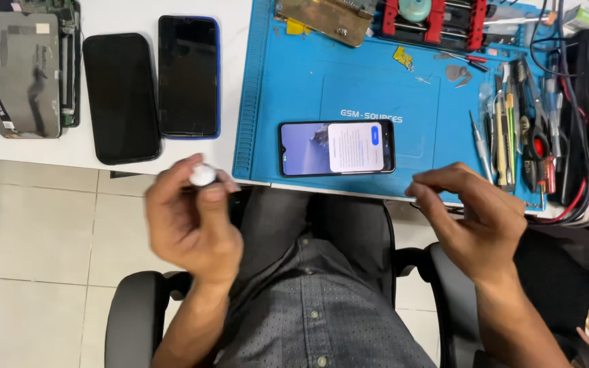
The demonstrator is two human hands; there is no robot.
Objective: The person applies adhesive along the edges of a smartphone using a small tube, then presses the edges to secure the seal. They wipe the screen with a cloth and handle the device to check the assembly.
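Note:
My left hand (192, 218) is raised over my lap, just off the table's front edge, with its fingers closed around a small white round object (203, 175). My right hand (475, 221) hovers at the near edge of the blue work mat (288, 88), fingers curled and pinched together; I cannot tell whether anything is between them. A smartphone (337, 147) with its screen lit, showing a white dialog, lies sideways on the mat between my two hands.
Two dark phones (121, 97) (188, 76) and an opened phone with a grey panel (30, 71) lie on the white table at left. Screwdrivers and tweezers (506, 129), red and black cables (584, 116) and a red holder (434, 20) crowd the right side. A black chair is below.

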